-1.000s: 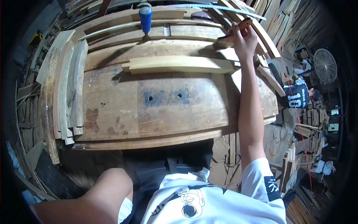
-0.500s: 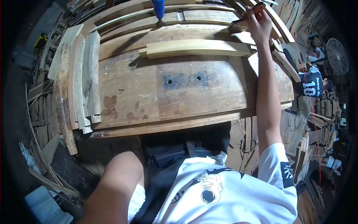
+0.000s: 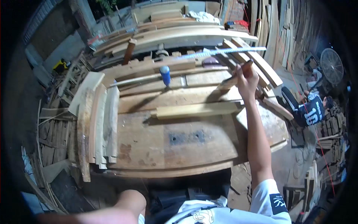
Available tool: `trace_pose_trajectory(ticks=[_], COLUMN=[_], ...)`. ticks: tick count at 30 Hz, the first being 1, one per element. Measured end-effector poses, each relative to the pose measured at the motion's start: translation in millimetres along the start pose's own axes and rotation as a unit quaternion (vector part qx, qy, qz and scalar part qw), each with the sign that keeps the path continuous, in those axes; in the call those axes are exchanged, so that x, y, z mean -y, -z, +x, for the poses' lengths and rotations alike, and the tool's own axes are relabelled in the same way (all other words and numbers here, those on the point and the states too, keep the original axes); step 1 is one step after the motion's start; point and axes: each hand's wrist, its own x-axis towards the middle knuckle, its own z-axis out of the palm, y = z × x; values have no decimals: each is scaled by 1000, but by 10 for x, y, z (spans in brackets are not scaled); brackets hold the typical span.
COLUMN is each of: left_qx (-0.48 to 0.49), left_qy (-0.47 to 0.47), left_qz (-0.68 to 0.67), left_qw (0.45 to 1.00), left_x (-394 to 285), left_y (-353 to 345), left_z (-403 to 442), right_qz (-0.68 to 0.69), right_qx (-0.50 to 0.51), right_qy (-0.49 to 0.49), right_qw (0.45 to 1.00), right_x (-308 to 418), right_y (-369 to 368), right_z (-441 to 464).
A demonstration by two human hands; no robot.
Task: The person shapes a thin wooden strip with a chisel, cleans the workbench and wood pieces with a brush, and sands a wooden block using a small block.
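Note:
My right hand is closed around the brown wooden handle of a tool with a broad flat end, held over the far right of the workbench. Its exact kind is unclear. Just below that end lies a pale wooden piece with a stepped left tip. Farther left, a blue-handled tool, much like a chisel, stands upright. My left forearm is bent and smeared at the bottom edge; the left hand is out of sight.
Several wooden pieces lie along the bench's left side. A long pale ruler-like strip and slats lie at the back right. Beyond the right end, a person in a numbered dark shirt is low down near a fan.
The view has tilted up, showing more of the timber behind the bench. My right hand still grips the tool above the far right. My bent left forearm has swung lower and leftward.

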Motion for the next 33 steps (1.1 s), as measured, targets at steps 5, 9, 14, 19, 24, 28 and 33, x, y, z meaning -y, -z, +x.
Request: trace_pose_trajectory(ticks=[5,9,14,19,24,28,33], left_qx=[224,556,686,659,642,633,598], left_qy=[104,231,283,208,195,207,160], left_qz=[-8,228,280,246,219,228,240], left_qw=[969,765,609,679,708,711,748], left_x=[1302,1804,1904,2090,2142,2100,2061], left_y=[31,131,72,177,251,280,309], left_z=[-857,-1455,-1597,-1823,-1926,-1949,-2004], right_qz=[224,329,-45,-144,121,-27,-200], right_qx=[49,175,176,169,109,83,81], right_qy=[-87,-175,58,124,-82,-3,58], right_qw=[970,911,982,967,983,996,975], right_x=[338,523,541,698,789,576,530], right_y=[-81,-221,-38,-69,-435,-334,-66], right_z=[-75,-186,-124,-129,-387,-361,-108])
